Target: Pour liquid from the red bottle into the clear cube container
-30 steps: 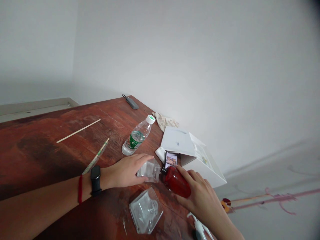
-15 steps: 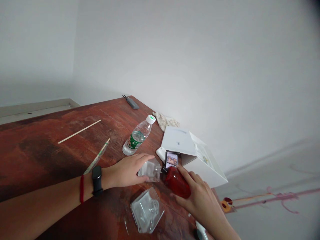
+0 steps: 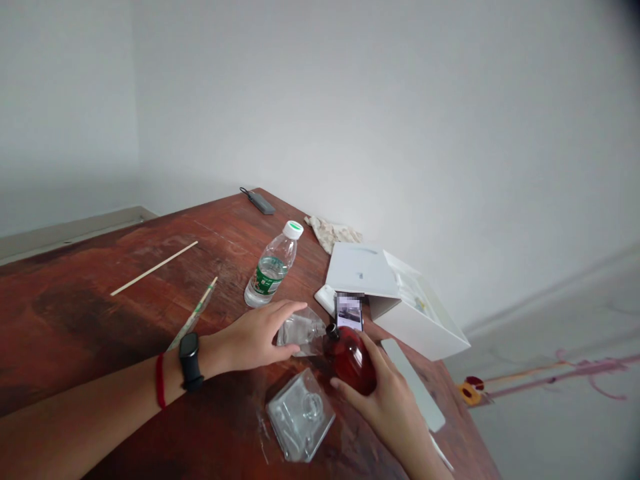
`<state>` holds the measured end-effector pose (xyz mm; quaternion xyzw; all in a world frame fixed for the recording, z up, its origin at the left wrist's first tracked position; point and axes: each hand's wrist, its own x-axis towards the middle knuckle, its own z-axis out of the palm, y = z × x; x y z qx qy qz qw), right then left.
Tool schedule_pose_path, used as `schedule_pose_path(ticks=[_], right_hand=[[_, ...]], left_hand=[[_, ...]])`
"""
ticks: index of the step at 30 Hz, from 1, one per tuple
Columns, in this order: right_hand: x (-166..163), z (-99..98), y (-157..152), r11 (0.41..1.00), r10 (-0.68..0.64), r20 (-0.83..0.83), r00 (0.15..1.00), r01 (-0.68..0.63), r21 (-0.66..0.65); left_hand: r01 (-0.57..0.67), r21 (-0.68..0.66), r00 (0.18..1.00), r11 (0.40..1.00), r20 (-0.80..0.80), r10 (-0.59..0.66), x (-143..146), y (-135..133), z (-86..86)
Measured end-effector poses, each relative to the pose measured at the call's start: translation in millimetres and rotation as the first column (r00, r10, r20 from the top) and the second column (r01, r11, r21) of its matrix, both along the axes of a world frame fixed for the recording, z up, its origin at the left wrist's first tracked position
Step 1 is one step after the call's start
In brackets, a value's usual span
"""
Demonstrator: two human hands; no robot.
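Note:
Between the thumb and fingers of my left hand [image 3: 255, 333] is a clear molded plastic shell [image 3: 301, 332], its far end close to a red bottle. My right hand [image 3: 383, 393] curls round this glossy, rounded red bottle [image 3: 354, 365], whose dark neck tilts up and left. A second clear plastic shell [image 3: 301, 417], with a round bump in it, lies on the table below my hands. Just past the red bottle a phone [image 3: 349, 313] with a lit screen leans by a white box.
A water bottle [image 3: 271, 267] with a green label stands beyond my left hand. The open white box [image 3: 365, 270] and a cloth [image 3: 330, 233] sit near the wall. On the table [image 3: 150, 320] lie a thin stick [image 3: 155, 269], wrapped chopsticks [image 3: 200, 307] and a grey device [image 3: 260, 202].
The red bottle has turned, so its neck points more upward. A pale flat strip beside my right hand has come into view. The camera view has shifted slightly.

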<state>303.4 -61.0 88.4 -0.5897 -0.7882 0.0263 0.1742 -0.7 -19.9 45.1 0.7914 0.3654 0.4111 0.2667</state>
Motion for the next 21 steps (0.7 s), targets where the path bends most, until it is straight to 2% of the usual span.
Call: schedule_pose_path(ticks=[3, 10, 15, 18, 21], right_hand=[[-7, -8.1, -4, 0.999, -0.043, -0.101, 0.994, 0.041, -0.021], [-21, -21.2, -15, 0.998, -0.042, -0.334, 0.942, 0.027, -0.05], [-29, -22.5, -19, 0.993, -0.027, -0.529, 0.848, -0.036, -0.108], [-32, -22.5, -19, 0.99, -0.031, -0.599, 0.8, -0.058, -0.128], [-31, -22.3, -18, 0.987, 0.021, -0.635, 0.772, -0.116, -0.108]], left_hand=[[-0.002, -0.027, 1.0, 1.0, -0.027, 0.001, -1, 0, 2.9], [-0.003, -0.083, 0.999, 0.997, -0.041, -0.001, -6, 3, -0.7], [0.012, -0.112, 0.999, 0.994, -0.05, -0.018, -7, 6, -4.6], [0.001, -0.109, 0.996, 0.994, -0.085, -0.01, -7, 8, -4.3], [0.005, -0.091, 0.993, 0.996, -0.113, -0.015, -7, 9, -3.6]])
